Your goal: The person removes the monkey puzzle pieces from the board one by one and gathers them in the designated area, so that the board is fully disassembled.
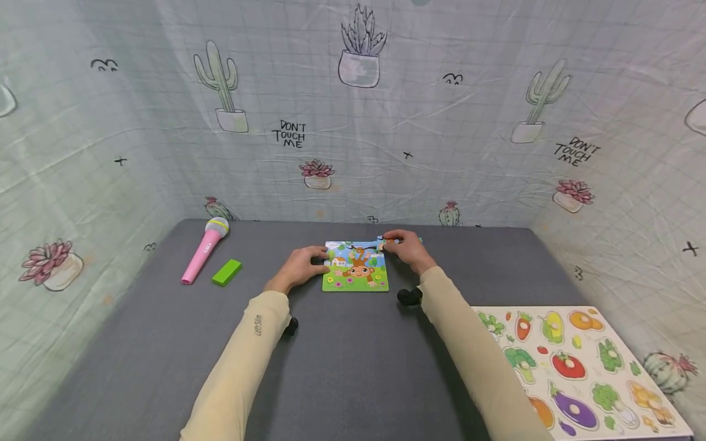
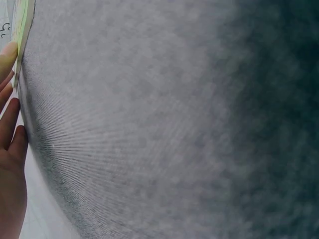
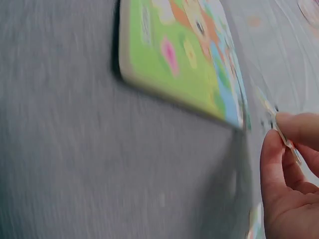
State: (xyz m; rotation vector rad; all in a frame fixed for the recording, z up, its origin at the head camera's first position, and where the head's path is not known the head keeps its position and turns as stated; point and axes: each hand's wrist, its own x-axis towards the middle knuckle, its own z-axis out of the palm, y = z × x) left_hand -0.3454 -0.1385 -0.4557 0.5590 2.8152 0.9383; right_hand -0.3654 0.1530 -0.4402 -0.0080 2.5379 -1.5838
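A square puzzle board point(image 1: 353, 283) with a monkey picture lies on the grey table, showing grass, flowers and a little house. My left hand point(image 1: 300, 266) is at its left side, thumb and fingertips touching that edge. In the left wrist view, the fingers point(image 2: 9, 122) stretch along the board's edge point(image 2: 24, 30). Just past the board's upper right corner, my right hand point(image 1: 407, 247) pinches a small puzzle piece point(image 1: 380, 243) between thumb and fingertips. The right wrist view has this thin piece point(image 3: 289, 143) tilted, edge-on, apart from the board point(image 3: 149, 74).
At the far left lies a pink toy microphone point(image 1: 203, 251), beside a green block point(image 1: 227, 272). A vegetable peg board point(image 1: 598, 331) covers the near right corner, partly behind the right sleeve point(image 1: 474, 343). Beyond the table hangs a cactus-print cloth point(image 1: 413, 122).
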